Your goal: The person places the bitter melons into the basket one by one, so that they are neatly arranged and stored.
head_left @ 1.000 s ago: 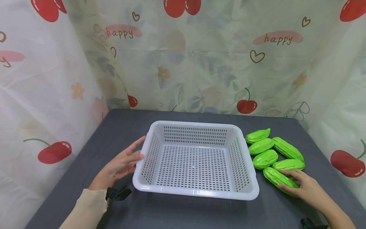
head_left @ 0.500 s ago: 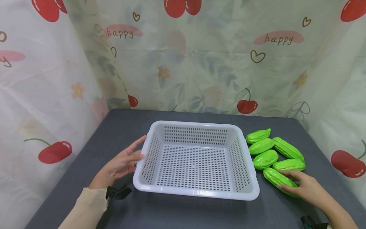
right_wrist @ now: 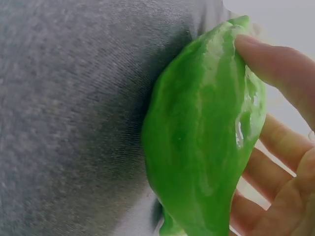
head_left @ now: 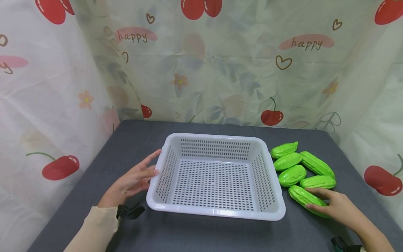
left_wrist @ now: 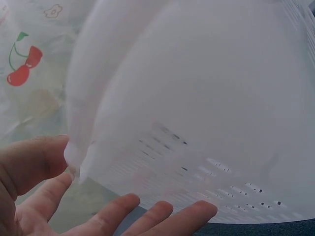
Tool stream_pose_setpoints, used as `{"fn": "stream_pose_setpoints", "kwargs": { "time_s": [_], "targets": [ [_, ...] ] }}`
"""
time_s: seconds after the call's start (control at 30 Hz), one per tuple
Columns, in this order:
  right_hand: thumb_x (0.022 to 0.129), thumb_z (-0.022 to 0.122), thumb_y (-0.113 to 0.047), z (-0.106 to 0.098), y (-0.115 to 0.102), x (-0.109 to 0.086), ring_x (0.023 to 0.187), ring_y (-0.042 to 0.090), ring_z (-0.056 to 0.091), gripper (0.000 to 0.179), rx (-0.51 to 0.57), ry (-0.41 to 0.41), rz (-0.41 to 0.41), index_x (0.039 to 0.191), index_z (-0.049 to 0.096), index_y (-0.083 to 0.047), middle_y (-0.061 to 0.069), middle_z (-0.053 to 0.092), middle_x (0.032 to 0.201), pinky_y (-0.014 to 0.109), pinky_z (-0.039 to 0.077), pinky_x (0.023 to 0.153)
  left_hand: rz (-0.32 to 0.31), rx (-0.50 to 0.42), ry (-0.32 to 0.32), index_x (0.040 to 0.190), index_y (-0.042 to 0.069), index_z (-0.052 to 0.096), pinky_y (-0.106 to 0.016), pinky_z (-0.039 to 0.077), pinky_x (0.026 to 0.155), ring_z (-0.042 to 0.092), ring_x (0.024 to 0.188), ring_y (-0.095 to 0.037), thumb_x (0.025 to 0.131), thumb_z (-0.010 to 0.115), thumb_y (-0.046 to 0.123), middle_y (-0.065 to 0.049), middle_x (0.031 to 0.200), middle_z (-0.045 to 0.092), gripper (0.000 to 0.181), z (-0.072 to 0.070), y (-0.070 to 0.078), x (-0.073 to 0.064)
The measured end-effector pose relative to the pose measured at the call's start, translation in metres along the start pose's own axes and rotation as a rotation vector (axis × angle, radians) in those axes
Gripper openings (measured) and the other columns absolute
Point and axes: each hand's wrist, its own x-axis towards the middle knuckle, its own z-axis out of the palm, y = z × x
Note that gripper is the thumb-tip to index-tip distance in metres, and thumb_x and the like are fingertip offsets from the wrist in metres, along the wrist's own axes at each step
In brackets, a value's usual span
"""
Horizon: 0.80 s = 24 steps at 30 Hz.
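A white slotted plastic basket (head_left: pixel 214 182) sits mid-table with nothing in it. My left hand (head_left: pixel 132 182) is at its left side, and in the left wrist view the thumb (left_wrist: pixel 37 160) and index finger pinch the rim while the other fingers stretch out below. On the right, my right hand (head_left: pixel 338 206) grips the nearest green bitter melon (head_left: pixel 305 197), glossy and ridged. In the right wrist view the thumb (right_wrist: pixel 280 64) lies along one side of that bitter melon (right_wrist: pixel 202 132), the fingers reach behind it, and its lower side is close over the dark cloth.
Several more bitter melons (head_left: pixel 287 161) lie grouped along the basket's right side, some right at its wall. A dark grey cloth covers the table (head_left: pixel 201 236). Behind it and at both sides hang printed curtains (head_left: pixel 214 70) with cherries and lettering.
The nearest bitter melon has shifted very slightly to the left with my right hand. My left hand, the basket and the other bitter melons stay where they were.
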Motion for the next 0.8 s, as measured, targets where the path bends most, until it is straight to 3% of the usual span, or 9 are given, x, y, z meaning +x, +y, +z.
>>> {"fn": "stream_pose_setpoints", "kwargs": {
  "time_s": [0.23,0.4,0.53,0.7,0.73,0.8],
  "targets": [
    [0.077,0.074,-0.053,-0.012,-0.006,-0.003,0.100,0.036,0.064,0.073,0.032,0.044,-0.015,0.129,0.060,-0.004,0.024,0.064,0.117,0.044,0.057,0.074,-0.001,0.000,0.000,0.155,0.035,0.008,-0.058,0.050,0.090,0.061,0.115,-0.032,0.095,0.057,0.003,-0.017,0.152,0.036,0.084,0.001,0.000,0.000],
    [0.079,0.073,-0.052,-0.026,-0.016,-0.005,0.095,0.034,0.066,0.071,0.076,0.087,-0.016,0.131,0.058,-0.006,0.026,0.063,0.117,0.046,0.056,0.071,-0.001,0.000,-0.007,0.155,0.035,0.009,-0.058,0.050,0.090,0.060,0.115,-0.033,0.095,0.057,0.003,-0.018,0.152,0.035,0.083,0.001,0.001,0.000],
    [0.082,0.073,-0.047,-0.041,-0.028,-0.003,0.091,0.031,0.068,0.069,0.119,0.147,-0.037,0.133,0.056,-0.004,0.028,0.062,0.118,0.035,0.057,0.066,-0.001,0.005,-0.004,0.155,0.035,0.008,-0.058,0.050,0.090,0.060,0.116,-0.033,0.095,0.057,0.003,-0.018,0.152,0.036,0.084,0.001,0.001,0.000],
    [0.084,0.074,-0.039,-0.058,-0.047,0.004,0.090,-0.012,0.056,0.063,0.157,0.241,-0.120,0.133,0.055,-0.006,0.023,0.061,0.122,0.015,0.052,0.067,0.000,0.015,-0.002,0.155,0.035,0.008,-0.058,0.050,0.090,0.060,0.116,-0.033,0.095,0.058,0.004,-0.019,0.152,0.035,0.084,0.001,0.000,0.000],
    [0.084,0.074,-0.039,-0.060,-0.051,0.005,0.089,-0.017,0.050,0.062,0.162,0.255,-0.137,0.133,0.055,-0.007,0.021,0.061,0.123,0.013,0.050,0.068,0.001,0.017,-0.002,0.155,0.035,0.008,-0.057,0.050,0.090,0.060,0.116,-0.033,0.095,0.058,0.004,-0.019,0.152,0.035,0.084,0.001,0.001,0.000],
    [0.084,0.075,-0.037,-0.065,-0.062,0.010,0.093,-0.012,0.052,0.061,0.174,0.273,-0.168,0.134,0.054,-0.009,0.019,0.060,0.125,0.010,0.048,0.070,0.002,0.017,-0.006,0.155,0.035,0.008,-0.057,0.050,0.090,0.060,0.116,-0.033,0.095,0.058,0.004,-0.019,0.152,0.034,0.084,0.001,0.001,0.000]
  ]
}}
